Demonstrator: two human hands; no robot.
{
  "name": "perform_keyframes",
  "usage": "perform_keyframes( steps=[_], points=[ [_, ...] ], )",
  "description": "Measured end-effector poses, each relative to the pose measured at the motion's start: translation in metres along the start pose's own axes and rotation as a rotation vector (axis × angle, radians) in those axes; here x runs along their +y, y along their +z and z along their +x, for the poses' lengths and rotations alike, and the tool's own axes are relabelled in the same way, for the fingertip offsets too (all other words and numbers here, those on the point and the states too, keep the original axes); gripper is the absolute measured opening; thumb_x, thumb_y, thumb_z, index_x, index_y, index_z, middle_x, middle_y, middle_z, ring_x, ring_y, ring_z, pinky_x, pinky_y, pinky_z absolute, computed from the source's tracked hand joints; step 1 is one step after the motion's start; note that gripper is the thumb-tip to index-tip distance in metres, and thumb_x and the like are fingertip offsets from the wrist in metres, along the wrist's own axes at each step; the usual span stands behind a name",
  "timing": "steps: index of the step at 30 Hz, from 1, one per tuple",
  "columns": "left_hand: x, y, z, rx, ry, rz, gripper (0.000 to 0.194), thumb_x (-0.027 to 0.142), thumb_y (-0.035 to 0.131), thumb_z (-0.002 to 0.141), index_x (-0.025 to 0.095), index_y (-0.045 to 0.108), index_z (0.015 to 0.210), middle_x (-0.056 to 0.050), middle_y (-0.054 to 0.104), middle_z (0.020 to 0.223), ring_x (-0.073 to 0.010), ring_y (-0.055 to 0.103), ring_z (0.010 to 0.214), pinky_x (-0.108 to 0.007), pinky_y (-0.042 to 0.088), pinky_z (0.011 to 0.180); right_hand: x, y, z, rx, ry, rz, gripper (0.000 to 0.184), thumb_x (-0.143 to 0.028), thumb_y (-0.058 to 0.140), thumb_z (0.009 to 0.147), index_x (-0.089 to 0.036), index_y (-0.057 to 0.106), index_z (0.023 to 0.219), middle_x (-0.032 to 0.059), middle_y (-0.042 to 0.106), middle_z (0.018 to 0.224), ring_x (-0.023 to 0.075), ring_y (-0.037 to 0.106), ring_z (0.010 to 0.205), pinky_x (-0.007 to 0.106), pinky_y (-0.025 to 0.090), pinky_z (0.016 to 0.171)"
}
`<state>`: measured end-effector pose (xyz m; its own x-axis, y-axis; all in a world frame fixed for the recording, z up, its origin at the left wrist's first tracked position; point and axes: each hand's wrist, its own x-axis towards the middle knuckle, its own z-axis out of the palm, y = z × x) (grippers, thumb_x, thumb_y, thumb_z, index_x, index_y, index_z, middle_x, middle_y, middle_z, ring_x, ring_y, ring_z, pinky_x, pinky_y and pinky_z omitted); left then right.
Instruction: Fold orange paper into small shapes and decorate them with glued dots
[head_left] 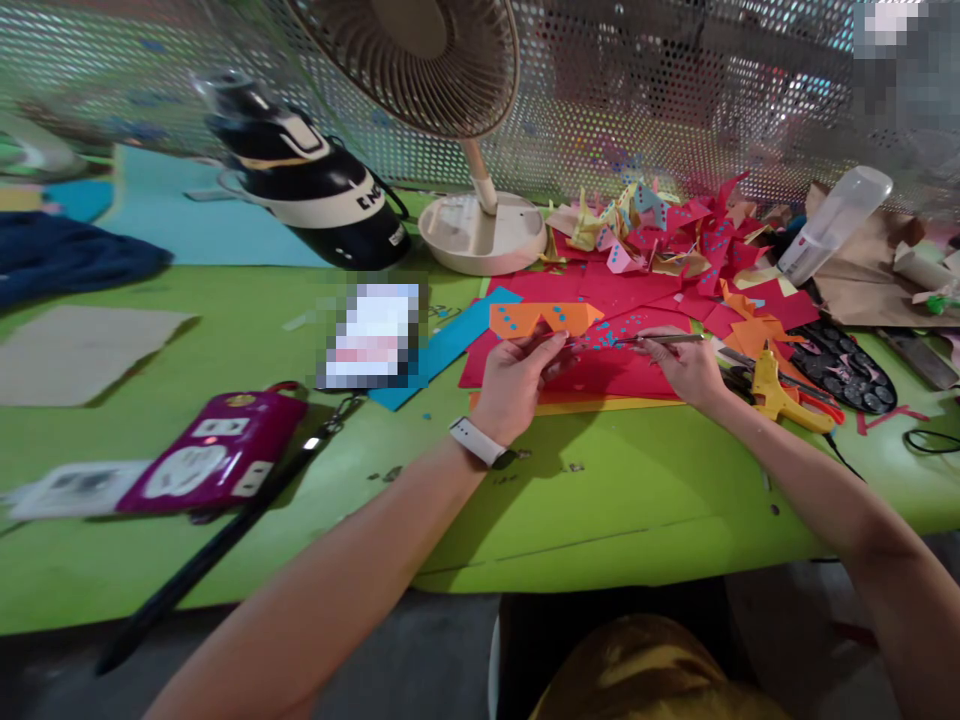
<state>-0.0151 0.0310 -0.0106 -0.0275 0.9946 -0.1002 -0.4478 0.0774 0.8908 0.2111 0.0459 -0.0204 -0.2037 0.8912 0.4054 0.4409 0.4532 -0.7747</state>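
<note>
My left hand, with a white watch on its wrist, pinches the lower edge of a folded orange paper piece and holds it up over red paper sheets. My right hand is closed on thin metal tweezers whose tip points left toward small blue dots scattered on the red paper. Both hands hover just above the green table.
A white desk fan stands behind the papers. A pile of folded paper shapes lies at the back right, with a yellow glue gun, a clear bottle and a black tray. A purple power strip and black-white bottle sit left.
</note>
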Motion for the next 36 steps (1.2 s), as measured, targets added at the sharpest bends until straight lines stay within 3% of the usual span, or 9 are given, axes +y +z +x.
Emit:
perform_keyframes(
  steps=[10,15,22,29,36],
  points=[
    [0.000,0.000,0.000,0.010,-0.009,0.010,0.026,0.027,0.084,0.067,0.019,0.072,0.088,-0.006,0.078,0.094,-0.0219,0.076,0.090,-0.032,0.060,0.078,-0.002,0.000,0.001,0.042,0.010,0.007,0.035,-0.049,0.058,0.093,-0.018,0.076,0.095,0.0105,0.079,0.093,0.0229,0.075,0.075,0.035,0.061,0.064],
    [0.000,0.001,0.000,0.014,-0.010,-0.014,0.026,0.027,0.086,0.064,0.018,0.071,0.084,-0.006,0.079,0.093,-0.0225,0.076,0.089,-0.033,0.061,0.080,-0.006,-0.003,0.002,0.046,0.027,0.001,0.037,-0.050,0.058,0.092,-0.019,0.076,0.095,0.0094,0.079,0.095,0.0233,0.076,0.080,0.035,0.063,0.068],
    [-0.003,0.002,-0.006,-0.018,-0.054,0.049,0.034,0.035,0.090,0.062,0.014,0.074,0.083,-0.010,0.079,0.087,-0.0245,0.076,0.091,-0.035,0.061,0.084,-0.031,-0.009,-0.006,0.113,-0.028,0.050,0.033,-0.051,0.061,0.092,-0.022,0.075,0.099,0.0081,0.079,0.098,0.0235,0.076,0.090,0.039,0.064,0.081],
    [-0.003,0.011,-0.019,-0.076,-0.051,0.114,0.046,0.046,0.093,0.055,0.012,0.076,0.081,-0.011,0.078,0.082,-0.0260,0.076,0.082,-0.038,0.062,0.079,-0.055,-0.008,-0.018,0.090,-0.075,0.096,0.030,-0.048,0.061,0.094,-0.022,0.075,0.102,0.0080,0.079,0.101,0.0223,0.077,0.089,0.037,0.064,0.080],
    [-0.005,0.011,-0.021,-0.104,-0.029,0.151,0.045,0.047,0.092,0.058,0.014,0.078,0.085,-0.011,0.079,0.086,-0.0260,0.077,0.083,-0.039,0.063,0.081,-0.061,-0.009,-0.020,0.048,-0.072,0.032,0.026,-0.042,0.060,0.095,-0.023,0.076,0.104,0.0075,0.079,0.103,0.0213,0.076,0.092,0.038,0.063,0.084]
  ],
)
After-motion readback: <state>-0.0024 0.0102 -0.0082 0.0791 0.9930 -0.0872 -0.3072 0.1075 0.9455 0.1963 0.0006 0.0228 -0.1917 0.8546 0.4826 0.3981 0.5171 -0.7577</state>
